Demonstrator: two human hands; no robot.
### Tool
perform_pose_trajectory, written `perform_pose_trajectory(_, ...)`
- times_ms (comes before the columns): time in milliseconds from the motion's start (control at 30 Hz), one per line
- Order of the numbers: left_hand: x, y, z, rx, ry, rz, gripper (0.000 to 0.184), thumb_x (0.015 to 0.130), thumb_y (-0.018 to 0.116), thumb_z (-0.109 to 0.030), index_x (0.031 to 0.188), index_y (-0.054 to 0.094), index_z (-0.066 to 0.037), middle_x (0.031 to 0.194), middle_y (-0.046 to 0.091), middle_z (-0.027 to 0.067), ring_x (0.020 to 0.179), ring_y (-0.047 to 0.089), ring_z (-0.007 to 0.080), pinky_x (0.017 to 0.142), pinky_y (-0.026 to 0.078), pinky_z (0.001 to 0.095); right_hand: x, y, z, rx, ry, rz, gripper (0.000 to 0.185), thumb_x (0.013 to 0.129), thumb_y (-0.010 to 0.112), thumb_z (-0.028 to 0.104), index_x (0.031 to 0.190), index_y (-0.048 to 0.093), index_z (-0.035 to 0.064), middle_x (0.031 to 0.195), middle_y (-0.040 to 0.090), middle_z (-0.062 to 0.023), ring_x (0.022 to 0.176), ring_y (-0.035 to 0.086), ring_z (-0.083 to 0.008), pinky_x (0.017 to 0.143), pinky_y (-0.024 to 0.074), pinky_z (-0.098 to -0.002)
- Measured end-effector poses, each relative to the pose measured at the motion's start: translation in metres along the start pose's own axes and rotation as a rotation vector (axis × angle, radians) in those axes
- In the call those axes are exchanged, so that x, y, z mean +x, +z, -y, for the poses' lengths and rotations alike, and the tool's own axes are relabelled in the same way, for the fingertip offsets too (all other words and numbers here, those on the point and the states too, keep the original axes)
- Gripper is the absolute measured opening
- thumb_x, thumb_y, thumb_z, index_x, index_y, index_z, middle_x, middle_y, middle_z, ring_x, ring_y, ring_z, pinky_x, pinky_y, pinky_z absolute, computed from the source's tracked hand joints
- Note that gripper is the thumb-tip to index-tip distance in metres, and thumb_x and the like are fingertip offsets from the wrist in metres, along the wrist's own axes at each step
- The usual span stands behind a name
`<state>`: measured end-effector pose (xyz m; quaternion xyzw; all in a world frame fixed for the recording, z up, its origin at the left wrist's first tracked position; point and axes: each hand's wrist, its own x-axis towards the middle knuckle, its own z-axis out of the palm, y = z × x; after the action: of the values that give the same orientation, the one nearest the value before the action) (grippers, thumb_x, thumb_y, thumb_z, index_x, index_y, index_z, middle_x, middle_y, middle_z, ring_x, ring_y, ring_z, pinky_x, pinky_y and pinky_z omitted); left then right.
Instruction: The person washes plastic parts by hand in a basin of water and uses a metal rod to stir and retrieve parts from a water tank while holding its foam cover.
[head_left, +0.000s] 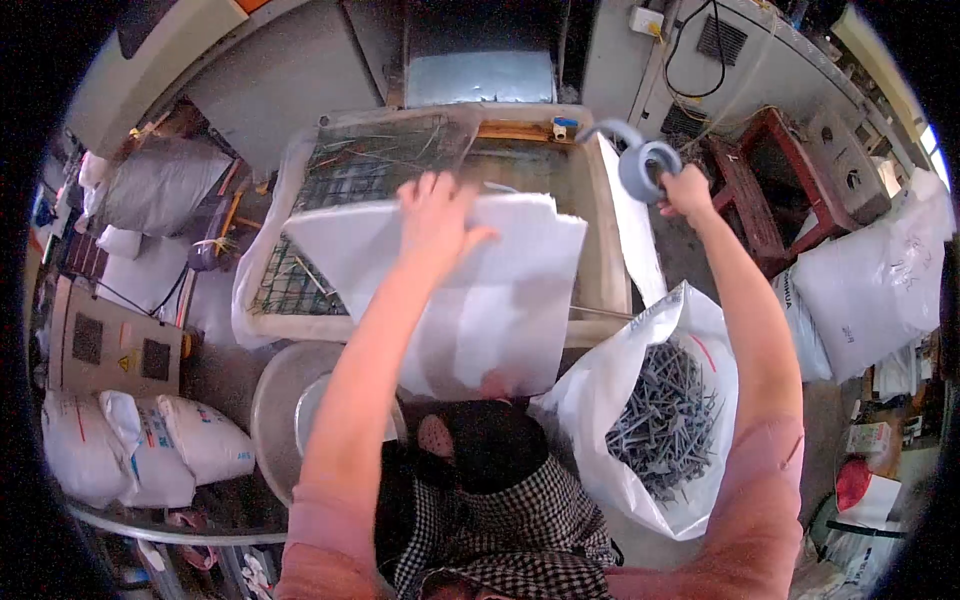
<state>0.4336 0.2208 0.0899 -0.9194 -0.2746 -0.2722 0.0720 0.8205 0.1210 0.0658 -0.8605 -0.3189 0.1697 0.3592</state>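
Note:
My left hand [436,215] is spread over the top edge of a white board [480,290], fingers apart and slightly blurred. The board slopes down from the tub toward my lap, and its top edge has a notch at the right. My right hand [686,192] is closed on a grey plastic part [636,165] with a round, ring-like body and a curved tail; its exact kind is unclear from motion blur. It hangs over the right rim of the large pale tub [610,245]. Green mesh [385,150] shows inside the tub, left of a murky section.
An open white bag of grey plastic sticks [665,415] stands at my right knee. To the left is a round basin [280,410]. Full white sacks [890,265] lie at right, near a dark red metal frame [765,190]. A blue-handled valve [563,126] sits at the tub's back.

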Motion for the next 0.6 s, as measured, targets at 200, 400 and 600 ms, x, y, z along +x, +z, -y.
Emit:
perform_pose_trajectory(200, -0.107, -0.077, -0.063, -0.150, 0.119, -0.072, 0.025, 0.054, 0.070, -0.022, 0.074, 0.060, -0.011, 0.077, 0.045, 0.0024, 0.077, 0.049, 0.0214, 0.076, 0.033, 0.0396, 0.015, 0.103, 0.002, -1.139, -0.437, 0.349, 0.022, 0.071, 0.069, 0.026, 0.082, 0.070, 0.0063, 0.076, 0.069, -0.0087, 0.076, 0.066, -0.0230, 0.071, 0.0535, -0.0350)
perform_pose_trajectory(400, -0.126, -0.066, -0.070, -0.180, 0.079, -0.101, 0.021, 0.055, 0.065, -0.018, 0.074, 0.061, -0.009, 0.073, 0.047, -0.0002, 0.073, 0.051, 0.0181, 0.078, 0.035, 0.0387, 0.024, 0.248, -0.037, -0.855, -0.271, 0.419, 0.025, 0.075, 0.065, 0.030, 0.083, 0.070, 0.0070, 0.086, 0.067, -0.0142, 0.078, 0.065, -0.0266, 0.073, 0.0527, -0.0375)
perform_pose_trajectory(600, -0.127, -0.067, -0.061, -0.200, 0.069, -0.098, 0.025, 0.055, 0.063, -0.018, 0.078, 0.063, -0.008, 0.075, 0.048, -0.0005, 0.075, 0.052, 0.0177, 0.080, 0.036, 0.0395, -0.008, 0.276, -0.037, -0.616, -0.509, 0.852, 0.042, 0.078, 0.061, 0.040, 0.085, 0.067, -0.0004, 0.089, 0.064, -0.0209, 0.086, 0.063, -0.0317, 0.074, 0.0502, -0.0412)
